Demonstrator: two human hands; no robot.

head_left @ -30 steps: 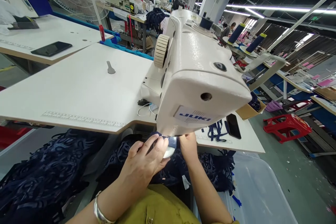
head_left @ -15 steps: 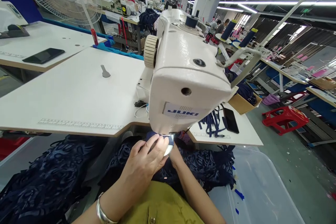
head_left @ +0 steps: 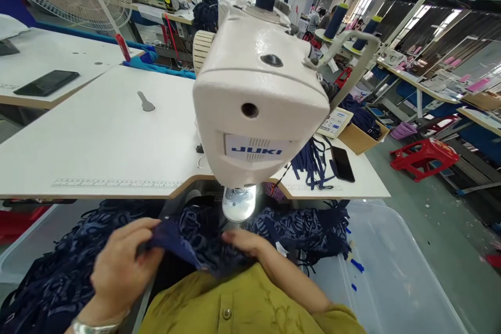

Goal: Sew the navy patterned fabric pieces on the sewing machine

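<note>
My left hand [head_left: 125, 266] pinches the plain navy edge of a dark patterned fabric piece [head_left: 203, 245], pulled out to the left over my lap. On the same fabric, my right hand [head_left: 245, 241] grips with thumb and fingers, its fingertips partly hidden in the folds. Just above and behind it, the lit metal sewing bed [head_left: 238, 204] shows under the head of a white JUKI sewing machine [head_left: 258, 109]. More patterned fabric [head_left: 305, 229] lies to the right, beyond my right hand.
A heap of patterned fabric [head_left: 43, 282] lies at left. Navy strips [head_left: 313, 164] and a phone [head_left: 343, 164] rest on the table's right part. A clear plastic bin [head_left: 395, 271] stands at right. A grey metal piece [head_left: 146, 102] lies on the white table [head_left: 94, 135].
My left hand has moved from beneath the machine head down and left, drawing the fabric with it. My right hand has come out toward me, and the lit sewing bed is now uncovered.
</note>
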